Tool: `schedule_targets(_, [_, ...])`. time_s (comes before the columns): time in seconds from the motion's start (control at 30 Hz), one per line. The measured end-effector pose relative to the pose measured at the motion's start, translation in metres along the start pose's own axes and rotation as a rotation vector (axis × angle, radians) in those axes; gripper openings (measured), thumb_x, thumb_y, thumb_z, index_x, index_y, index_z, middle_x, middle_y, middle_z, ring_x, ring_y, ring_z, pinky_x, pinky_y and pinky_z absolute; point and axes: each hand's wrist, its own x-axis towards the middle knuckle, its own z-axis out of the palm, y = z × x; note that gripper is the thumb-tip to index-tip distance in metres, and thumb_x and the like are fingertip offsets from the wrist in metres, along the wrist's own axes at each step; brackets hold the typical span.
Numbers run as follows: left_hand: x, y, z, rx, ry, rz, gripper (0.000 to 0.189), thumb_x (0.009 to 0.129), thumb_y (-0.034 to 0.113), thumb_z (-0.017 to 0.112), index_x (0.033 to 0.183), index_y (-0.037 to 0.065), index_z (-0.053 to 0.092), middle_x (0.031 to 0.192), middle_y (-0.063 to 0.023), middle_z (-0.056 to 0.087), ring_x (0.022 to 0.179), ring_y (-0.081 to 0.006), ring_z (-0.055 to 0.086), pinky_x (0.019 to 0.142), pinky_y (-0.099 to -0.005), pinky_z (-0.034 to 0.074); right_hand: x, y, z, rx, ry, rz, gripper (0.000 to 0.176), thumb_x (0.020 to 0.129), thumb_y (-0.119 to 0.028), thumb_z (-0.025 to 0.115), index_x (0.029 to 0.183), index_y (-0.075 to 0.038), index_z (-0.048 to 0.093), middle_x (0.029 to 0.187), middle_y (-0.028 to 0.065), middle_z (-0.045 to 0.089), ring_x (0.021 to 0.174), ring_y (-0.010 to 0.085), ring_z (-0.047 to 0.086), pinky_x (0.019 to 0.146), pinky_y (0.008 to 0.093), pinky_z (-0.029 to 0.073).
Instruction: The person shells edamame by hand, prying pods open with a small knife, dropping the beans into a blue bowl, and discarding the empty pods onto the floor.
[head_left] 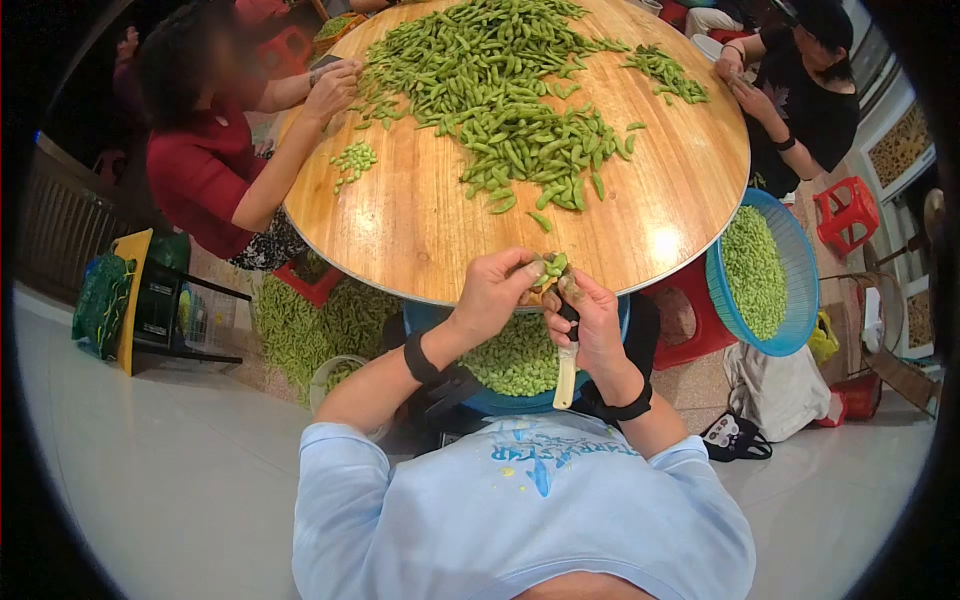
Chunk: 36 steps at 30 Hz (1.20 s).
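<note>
My left hand (492,297) is closed, its thumb and fingertips pinching a green soybean pod (553,266) just over the near edge of the round wooden table (400,230). Beside it, my right hand (594,322) grips a small knife with a cream-coloured handle (566,374) that points down toward my lap; its blade is hidden by the fingers. The fingertips of both hands meet at the pod. Below them sits a blue basin of shelled green beans (510,362). A large heap of soybean pods (500,90) covers the table's middle, with one loose pod (541,221) nearest my hands.
A person in red (205,180) works at the left by a small pile of beans (353,163). Another in black (810,90) handles pods at the right. A blue basket (808,290), red stools (847,215) and pods on the floor (300,330) surround the table.
</note>
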Motion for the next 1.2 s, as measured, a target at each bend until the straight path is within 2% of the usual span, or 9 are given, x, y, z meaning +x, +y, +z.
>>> schedule_targets(0.17, [-0.010, 0.006, 0.002, 0.538, 0.010, 0.330, 0.014, 0.087, 0.003, 0.058, 0.097, -0.004, 0.063, 0.073, -0.0086, 0.059, 0.061, -0.0156, 0.056, 0.054, -0.0282, 0.043, 0.006, -0.003, 0.000, -0.588, 0.153, -0.195, 0.024, 0.090, -0.007, 0.057, 0.112, -0.001, 0.053, 0.080, 0.0046, 0.056, 0.059, 0.0103, 0.052, 0.045, 0.0235, 0.040])
schedule_targets(0.23, [-0.010, 0.003, 0.001, 0.610, -0.006, 0.454, 0.017, 0.085, 0.000, 0.056, 0.100, -0.005, 0.062, 0.078, -0.0143, 0.060, 0.066, -0.0238, 0.059, 0.057, -0.0312, 0.045, 0.013, 0.000, -0.004, -1.030, 0.152, -0.604, 0.032, 0.083, -0.002, 0.062, 0.113, 0.002, 0.052, 0.085, 0.0075, 0.057, 0.064, 0.0132, 0.055, 0.054, 0.0267, 0.045])
schedule_targets(0.37, [-0.017, 0.007, 0.004, 0.635, -0.048, 0.430, 0.019, 0.083, -0.002, 0.054, 0.100, -0.005, 0.062, 0.082, -0.0174, 0.060, 0.071, -0.0289, 0.061, 0.061, -0.0336, 0.048, 0.010, -0.011, 0.000, -1.162, 0.080, -0.571, 0.041, 0.076, -0.001, 0.066, 0.114, 0.004, 0.051, 0.091, 0.0131, 0.057, 0.073, 0.0212, 0.059, 0.064, 0.0315, 0.048])
schedule_targets(0.43, [-0.015, 0.006, 0.003, 0.621, -0.015, 0.398, 0.019, 0.082, -0.004, 0.054, 0.099, -0.006, 0.062, 0.082, -0.0178, 0.061, 0.074, -0.0297, 0.063, 0.063, -0.0356, 0.049, 0.011, -0.010, 0.000, -1.318, -0.009, -0.700, 0.041, 0.073, 0.002, 0.065, 0.112, 0.003, 0.052, 0.096, 0.0147, 0.058, 0.081, 0.0252, 0.061, 0.071, 0.0316, 0.049])
schedule_targets(0.53, [-0.015, 0.006, -0.001, 0.652, -0.065, 0.392, 0.018, 0.081, -0.004, 0.053, 0.097, -0.006, 0.062, 0.083, -0.0193, 0.061, 0.075, -0.0332, 0.063, 0.064, -0.0379, 0.049, 0.011, -0.008, -0.001, -1.308, -0.044, -0.661, 0.044, 0.070, 0.002, 0.065, 0.111, 0.007, 0.049, 0.096, 0.0209, 0.054, 0.083, 0.0366, 0.057, 0.070, 0.0381, 0.049])
schedule_targets(0.73, [-0.022, 0.011, 0.001, 0.765, -0.051, 0.382, 0.018, 0.078, 0.000, 0.054, 0.093, -0.006, 0.062, 0.082, -0.0230, 0.059, 0.074, -0.0390, 0.060, 0.064, -0.0408, 0.048, 0.007, 0.001, 0.005, -1.435, -0.031, -0.736, 0.039, 0.069, 0.006, 0.060, 0.107, 0.006, 0.049, 0.096, 0.0224, 0.053, 0.084, 0.0423, 0.055, 0.070, 0.0427, 0.048])
schedule_targets(1.07, [-0.054, 0.032, -0.029, 0.715, -0.211, 0.088, 0.015, 0.077, 0.004, 0.055, 0.087, -0.004, 0.063, 0.079, -0.0214, 0.059, 0.072, -0.0372, 0.061, 0.063, -0.0437, 0.048, -0.002, 0.006, -0.002, -1.408, -0.174, -0.551, 0.023, 0.072, 0.004, 0.059, 0.093, 0.002, 0.050, 0.082, 0.0220, 0.054, 0.077, 0.0410, 0.057, 0.063, 0.0448, 0.046])
schedule_targets(1.13, [-0.069, 0.040, -0.047, 1.161, -0.413, 0.203, 0.012, 0.075, 0.005, 0.054, 0.073, -0.004, 0.062, 0.072, -0.0238, 0.060, 0.073, -0.0405, 0.062, 0.067, -0.0461, 0.050, -0.007, 0.004, -0.007, -1.359, -0.214, -0.403, 0.021, 0.073, 0.003, 0.060, 0.091, 0.002, 0.052, 0.079, 0.0207, 0.054, 0.077, 0.0396, 0.058, 0.062, 0.0433, 0.046])
schedule_targets(1.2, [-0.080, 0.055, -0.065, 1.504, -0.570, 0.019, 0.007, 0.071, 0.003, 0.056, 0.071, -0.003, 0.060, 0.076, -0.0231, 0.061, 0.073, -0.0396, 0.062, 0.068, -0.0466, 0.051, -0.009, 0.002, -0.012, -1.374, -0.274, -0.492, 0.022, 0.075, 0.002, 0.061, 0.095, 0.002, 0.054, 0.077, 0.0187, 0.057, 0.072, 0.0350, 0.060, 0.061, 0.0391, 0.047])
